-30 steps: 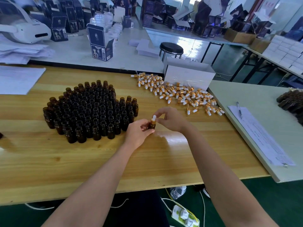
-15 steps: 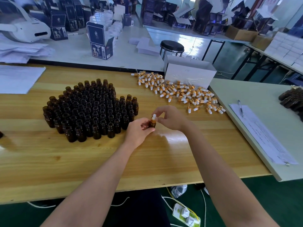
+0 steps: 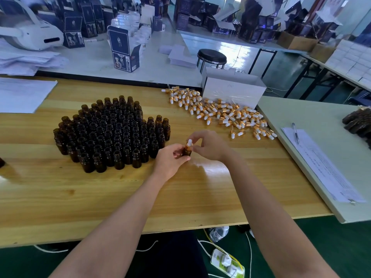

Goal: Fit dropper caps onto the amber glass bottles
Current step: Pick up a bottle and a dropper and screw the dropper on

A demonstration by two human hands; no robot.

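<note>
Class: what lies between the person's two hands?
In the head view, one amber bottle with a dropper cap: the left hand holds the bottle, the right hand pinches the cap.

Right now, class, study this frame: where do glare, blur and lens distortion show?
Head view: glare sheens the table beside the held bottle; head view: wide-angle bending curves the table's edges; head view: the far boxes are blurred, the bottle fairly sharp.

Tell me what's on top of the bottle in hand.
A dropper cap, white bulb up, pinched by the right hand; the left hand grips the amber bottle. The hands hide whether its collar is seated.
</note>
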